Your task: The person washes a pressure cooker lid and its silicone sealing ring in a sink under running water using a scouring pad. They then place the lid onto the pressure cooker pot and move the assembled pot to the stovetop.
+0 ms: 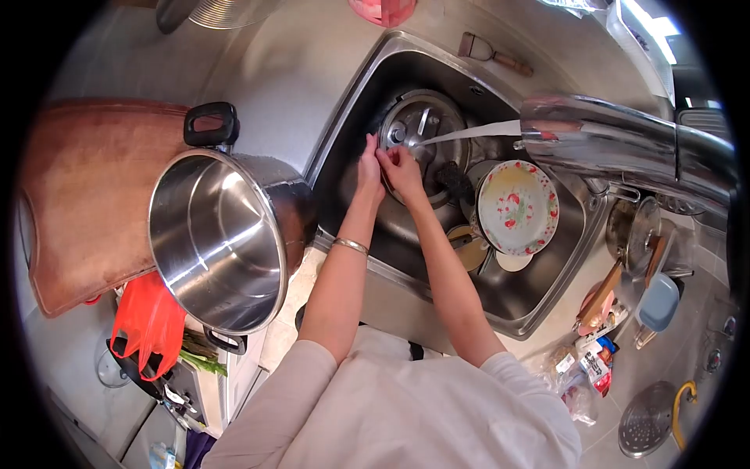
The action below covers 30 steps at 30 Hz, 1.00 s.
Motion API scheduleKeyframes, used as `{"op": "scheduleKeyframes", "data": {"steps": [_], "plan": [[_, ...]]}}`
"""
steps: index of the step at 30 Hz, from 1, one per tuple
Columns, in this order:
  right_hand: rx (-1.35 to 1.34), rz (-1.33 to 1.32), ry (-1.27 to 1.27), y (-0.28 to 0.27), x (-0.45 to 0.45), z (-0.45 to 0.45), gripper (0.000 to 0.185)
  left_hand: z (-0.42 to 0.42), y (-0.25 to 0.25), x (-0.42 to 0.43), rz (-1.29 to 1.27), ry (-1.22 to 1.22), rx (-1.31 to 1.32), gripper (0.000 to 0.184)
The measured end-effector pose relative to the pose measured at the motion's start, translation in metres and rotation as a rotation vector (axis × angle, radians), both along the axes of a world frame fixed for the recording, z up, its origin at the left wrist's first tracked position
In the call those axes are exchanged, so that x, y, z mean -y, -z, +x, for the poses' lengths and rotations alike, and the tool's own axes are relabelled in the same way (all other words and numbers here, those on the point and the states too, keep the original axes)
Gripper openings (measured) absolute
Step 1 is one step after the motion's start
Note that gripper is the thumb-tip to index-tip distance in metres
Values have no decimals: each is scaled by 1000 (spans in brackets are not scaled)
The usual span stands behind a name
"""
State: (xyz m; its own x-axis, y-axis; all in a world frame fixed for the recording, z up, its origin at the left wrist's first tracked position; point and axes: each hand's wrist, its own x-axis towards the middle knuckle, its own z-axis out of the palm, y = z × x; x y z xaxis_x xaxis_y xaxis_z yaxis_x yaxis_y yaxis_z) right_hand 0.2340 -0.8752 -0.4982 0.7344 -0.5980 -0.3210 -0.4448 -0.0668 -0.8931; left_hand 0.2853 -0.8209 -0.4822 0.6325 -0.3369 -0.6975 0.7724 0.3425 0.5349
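A round metal pressure cooker lid (447, 129), with a bar and a knob-like fitting on its face, is in the left part of the sink. My left hand (370, 168) is at the lid's near left edge, fingers along the rim. Close beside it, my right hand (403, 173) has its fingers pinched at the same rim; the exact contact is partly hidden. Water (473, 132) runs from the faucet (598, 137) onto the lid. A dark scrubber (453, 181) lies right of my right hand. A floral plate (517, 207) rests on other dishes further right.
A large steel pot (215, 242) stands tilted left of the sink (539, 313), by a wooden cutting board (94, 195). A red plastic bag (148, 320) hangs below. A wooden-handled scraper (496, 55) lies behind the sink. Utensils and a blue container (658, 301) are at the right.
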Motion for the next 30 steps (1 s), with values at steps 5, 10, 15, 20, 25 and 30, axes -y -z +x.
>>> {"op": "scheduleKeyframes", "data": {"steps": [5, 10, 15, 20, 25, 30], "plan": [[133, 509, 76, 19, 5, -7, 27, 0, -2, -1, 65, 41, 62, 45], [151, 194, -26, 22, 9, -3, 24, 0, 18, 3, 133, -8, 183, 44], [240, 891, 241, -8, 11, -3, 28, 5, 20, 3, 249, 118, 268, 44], [176, 658, 188, -93, 48, -11, 37, 6, 37, 7, 499, 107, 506, 41], [260, 567, 150, -160, 79, -21, 32, 27, 70, 4, 543, 128, 453, 40], [302, 388, 17, -212, 82, -32, 27, 28, 45, 3, 665, 119, 443, 44]]}}
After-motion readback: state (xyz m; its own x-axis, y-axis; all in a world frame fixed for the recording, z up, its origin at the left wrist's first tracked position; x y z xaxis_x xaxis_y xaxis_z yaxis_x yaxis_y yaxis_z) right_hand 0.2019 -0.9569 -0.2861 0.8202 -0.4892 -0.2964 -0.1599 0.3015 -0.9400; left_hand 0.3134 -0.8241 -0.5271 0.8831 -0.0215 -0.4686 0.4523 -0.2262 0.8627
